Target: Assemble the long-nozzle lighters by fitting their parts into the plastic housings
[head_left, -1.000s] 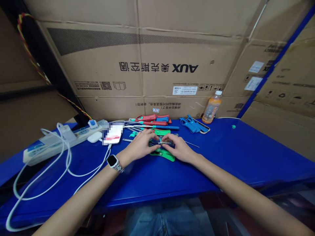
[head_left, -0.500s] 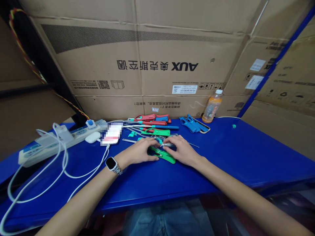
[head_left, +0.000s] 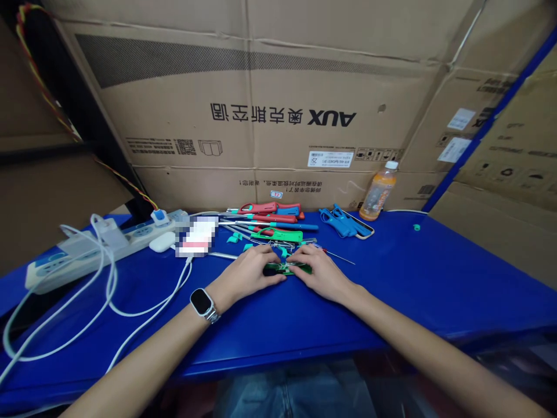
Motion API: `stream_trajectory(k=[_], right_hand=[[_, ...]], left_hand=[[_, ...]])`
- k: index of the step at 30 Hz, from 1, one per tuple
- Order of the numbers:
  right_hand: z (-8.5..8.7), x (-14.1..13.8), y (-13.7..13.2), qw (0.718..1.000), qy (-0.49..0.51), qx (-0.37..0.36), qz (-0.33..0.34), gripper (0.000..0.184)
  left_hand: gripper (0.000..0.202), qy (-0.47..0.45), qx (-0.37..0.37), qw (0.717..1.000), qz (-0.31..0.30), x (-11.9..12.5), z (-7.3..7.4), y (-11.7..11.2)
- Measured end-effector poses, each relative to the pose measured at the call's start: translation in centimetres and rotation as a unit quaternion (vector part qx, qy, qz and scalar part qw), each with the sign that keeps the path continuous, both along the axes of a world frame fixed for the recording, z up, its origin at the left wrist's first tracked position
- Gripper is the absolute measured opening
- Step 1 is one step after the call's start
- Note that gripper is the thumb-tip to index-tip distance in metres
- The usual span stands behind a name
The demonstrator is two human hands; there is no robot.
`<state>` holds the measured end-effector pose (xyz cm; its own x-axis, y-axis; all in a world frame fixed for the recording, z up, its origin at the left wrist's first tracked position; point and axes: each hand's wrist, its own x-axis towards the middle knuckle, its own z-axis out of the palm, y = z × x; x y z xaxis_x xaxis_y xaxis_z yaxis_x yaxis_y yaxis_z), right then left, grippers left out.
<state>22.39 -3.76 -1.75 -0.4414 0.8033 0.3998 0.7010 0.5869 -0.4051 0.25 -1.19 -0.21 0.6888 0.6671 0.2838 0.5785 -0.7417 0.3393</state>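
Observation:
Between my hands lies a green lighter casing point(head_left: 285, 268), open with its inner parts showing, low over the table. My left hand point(head_left: 248, 271) is closed around its left end, thumb in front and fingers behind. My right hand point(head_left: 321, 271) is closed at the right end, its thumb and forefinger pinched over the casing; small parts under the fingertips are hidden. Just behind my hands are loose wires and small metal parts point(head_left: 272, 245), and a thin screwdriver point(head_left: 339, 256) lies beyond my right fingers. A metal lighter tube point(head_left: 223, 255) sticks out beyond my left hand.
Red, blue and green long lighters point(head_left: 282, 218) lie piled behind my hands. Blue lighter casings point(head_left: 342, 220) rest on a phone-like object near an orange drink bottle point(head_left: 378, 191). At left are a power strip point(head_left: 139, 231), white cables point(head_left: 114, 284) and a phone point(head_left: 198, 237). Cardboard point(head_left: 278, 87) stands behind.
The green casing has turned to lie straighter and sits slightly farther back. My right hand has brought the silvery part it held down onto the casing. The view has shifted slightly.

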Motion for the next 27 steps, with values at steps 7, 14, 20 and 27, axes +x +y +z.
stream_trajectory(k=[7,14,20,27], right_hand=[[-0.5,0.2,-0.1,1.000,-0.004,0.015,0.015,0.023],[-0.1,0.4,-0.3,0.998,-0.053,0.014,-0.010,0.025],[0.6,0.4,-0.2,0.995,-0.100,0.008,-0.021,0.023],[0.9,0.7,0.0,0.993,-0.119,-0.004,-0.006,0.024]], left_hand=[[0.031,0.004,-0.001,1.000,0.006,0.1,-0.2,0.0],[0.030,0.005,0.007,1.000,0.003,0.0,-0.3,0.0],[0.037,0.044,0.023,0.999,0.011,-0.2,0.0,-0.1],[0.021,0.075,0.010,0.997,0.017,-1.5,0.7,0.6]])
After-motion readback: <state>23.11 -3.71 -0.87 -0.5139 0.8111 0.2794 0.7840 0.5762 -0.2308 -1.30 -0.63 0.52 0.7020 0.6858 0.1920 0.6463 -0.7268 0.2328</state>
